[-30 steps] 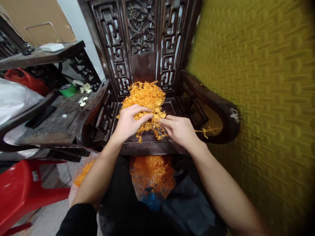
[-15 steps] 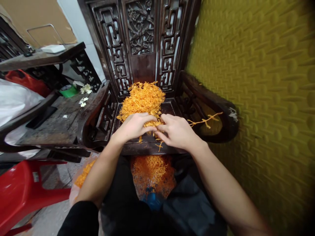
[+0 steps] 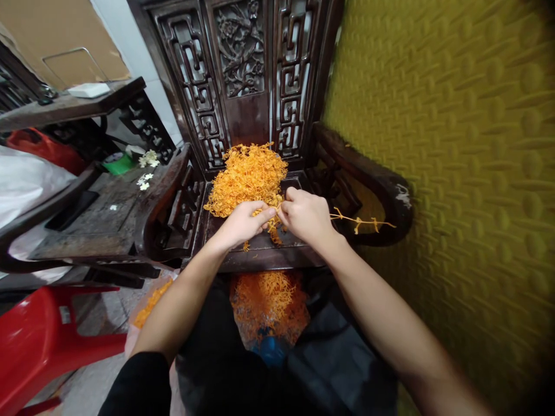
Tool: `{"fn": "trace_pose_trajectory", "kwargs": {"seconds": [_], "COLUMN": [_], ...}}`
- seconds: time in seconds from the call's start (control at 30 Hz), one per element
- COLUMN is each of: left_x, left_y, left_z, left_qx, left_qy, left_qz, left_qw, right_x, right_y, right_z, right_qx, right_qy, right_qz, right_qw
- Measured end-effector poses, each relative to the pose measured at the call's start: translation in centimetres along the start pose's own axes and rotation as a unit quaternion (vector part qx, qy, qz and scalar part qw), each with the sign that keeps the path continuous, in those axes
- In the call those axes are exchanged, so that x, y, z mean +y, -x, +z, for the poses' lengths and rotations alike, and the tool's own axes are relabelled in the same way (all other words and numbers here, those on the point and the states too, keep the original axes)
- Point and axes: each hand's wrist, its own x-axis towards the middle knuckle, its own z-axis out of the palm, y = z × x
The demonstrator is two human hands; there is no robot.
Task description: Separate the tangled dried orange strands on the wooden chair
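Note:
A heap of tangled orange strands with small knobby tufts (image 3: 249, 176) lies on the seat of a dark carved wooden chair (image 3: 247, 112). At the heap's front edge, my left hand (image 3: 245, 222) pinches some of the orange stuff between thumb and fingers. Close beside it my right hand (image 3: 306, 214) is closed around an orange knotted strand (image 3: 362, 222), whose loose end sticks out to the right past the hand. A few orange bits hang between the hands, above the seat. The exact spot where the fingertips grip is partly hidden.
Below the seat, between my legs, is a clear bag of orange strands (image 3: 271, 306). Another bag with orange pieces (image 3: 151, 303) stands left. A red plastic stool (image 3: 30, 341), a side seat with green tape (image 3: 119, 163), and a yellow padded wall (image 3: 455, 115) surround me.
My right hand has moved slightly up and its fingers have closed tighter. My left fingers have come together in a pinch. The strand's loose end has dropped lower.

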Motion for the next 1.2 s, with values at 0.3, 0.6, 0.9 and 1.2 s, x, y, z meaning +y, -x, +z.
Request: {"fn": "trace_pose_trajectory", "kwargs": {"seconds": [0.3, 0.6, 0.9, 1.2], "left_x": [1.6, -0.7, -0.9, -0.7], "left_y": [0.6, -0.9, -1.4, -1.5], "left_z": [0.2, -2.1, -2.3, -1.7], "left_qx": [-0.01, -0.019, 0.006, 0.036], "left_qy": [0.183, 0.402, 0.431, 0.423], "left_qz": [-0.088, -0.019, -0.009, 0.007], "left_qw": [0.979, 0.915, 0.902, 0.906], "right_x": [1.8, 6.1, 3.9, 3.2], "right_y": [-2.3, 0.6, 0.1, 0.4], "right_z": [2.0, 3.5, 2.5, 1.4], "right_qx": [-0.05, -0.014, 0.044, 0.068], "right_qy": [-0.013, -0.262, -0.407, -0.384], "right_qz": [0.131, 0.196, 0.167, 0.126], "right_qw": [0.99, 0.945, 0.897, 0.912]}}
